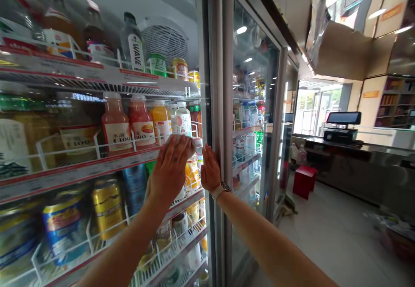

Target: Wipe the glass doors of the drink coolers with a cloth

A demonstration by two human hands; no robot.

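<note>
My left hand (169,168) is laid with its fingers together over a greyish cloth (193,148), pressing it to the glass door of a drinks fridge. Only the cloth's edges show past the fingers and beside the wrist. Flat against the door's metal frame (215,105) rests my right hand (210,169), fingers stretched up and nothing seen in it. A pale-strapped watch (221,190) circles that wrist. Behind the glass, near my left fingertips, stand an orange juice bottle (161,116) and a white-labelled bottle (183,118).
Wire-fronted shelves hold bottles and cans, among them a gold can (108,207). A second glass fridge door (253,105) adjoins on the right. Farther right are a counter (324,153) with a checkout screen (343,118) and a red stool (304,181) on the pale floor.
</note>
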